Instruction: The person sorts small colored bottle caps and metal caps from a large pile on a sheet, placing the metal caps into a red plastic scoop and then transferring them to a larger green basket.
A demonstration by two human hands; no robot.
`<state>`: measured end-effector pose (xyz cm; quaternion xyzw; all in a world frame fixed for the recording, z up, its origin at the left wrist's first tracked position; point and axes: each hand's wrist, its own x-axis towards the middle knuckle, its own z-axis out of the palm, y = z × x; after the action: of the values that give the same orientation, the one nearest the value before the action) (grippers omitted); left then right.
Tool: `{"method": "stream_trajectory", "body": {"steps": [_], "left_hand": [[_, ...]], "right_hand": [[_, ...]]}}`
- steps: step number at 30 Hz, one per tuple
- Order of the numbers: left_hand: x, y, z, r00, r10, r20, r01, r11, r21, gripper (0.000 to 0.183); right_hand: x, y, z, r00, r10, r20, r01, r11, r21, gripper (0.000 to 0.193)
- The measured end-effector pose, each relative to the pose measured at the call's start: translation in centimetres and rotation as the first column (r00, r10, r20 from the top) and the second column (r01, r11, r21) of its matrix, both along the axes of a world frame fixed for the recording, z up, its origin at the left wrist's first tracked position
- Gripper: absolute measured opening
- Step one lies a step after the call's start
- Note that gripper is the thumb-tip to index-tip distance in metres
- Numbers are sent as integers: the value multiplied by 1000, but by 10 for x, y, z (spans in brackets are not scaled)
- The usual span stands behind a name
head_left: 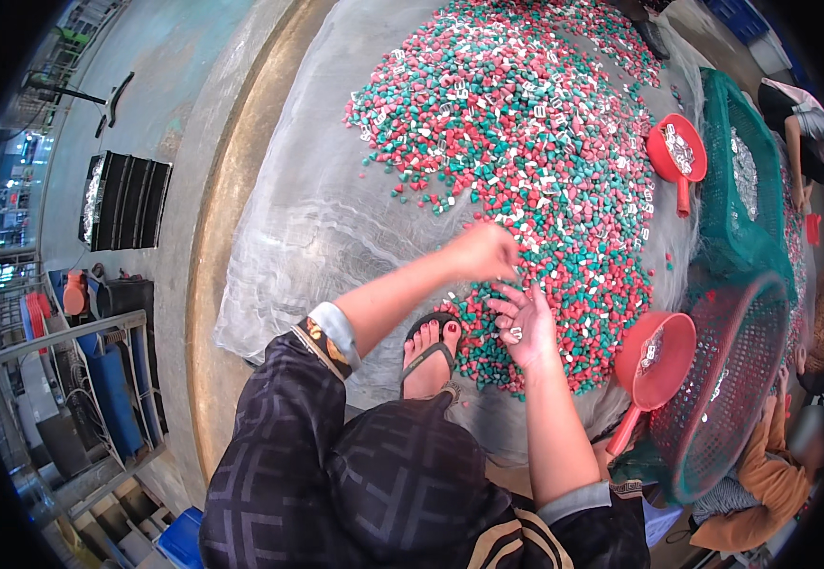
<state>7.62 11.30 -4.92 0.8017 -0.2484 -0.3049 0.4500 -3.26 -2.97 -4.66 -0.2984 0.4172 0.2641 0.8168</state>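
Working both hands low over the near end of a loose heap of small red, green and white pieces (526, 180) on a translucent white mesh sheet (317, 209). Heap runs from the sheet's far edge toward its near edge, right of centre. Left forearm slants in from near left; left hand (483, 252) is back-up, fingers curled down and bunched. Can't tell if the tips grip a piece. Right forearm rises from near right; right hand (527, 327) is palm-up, fingers spread and half bent, small white link-shaped piece (516, 333) against the finger bases. Hands close together. Sandalled foot (421, 381) near the sheet's near edge, left of the heap. By its right edge: far round red plastic scoop (685, 178), near round red plastic scoop (663, 379), pale pieces in both.
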Motion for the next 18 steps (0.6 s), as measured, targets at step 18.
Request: {"method": "stream_trajectory", "body": {"steps": [18], "left_hand": [[26,57,-49,913,370,169,-395,907,146,37]], "right_hand": [[-39,-226,15,921,-353,167,95,-212,-973,39]]}}
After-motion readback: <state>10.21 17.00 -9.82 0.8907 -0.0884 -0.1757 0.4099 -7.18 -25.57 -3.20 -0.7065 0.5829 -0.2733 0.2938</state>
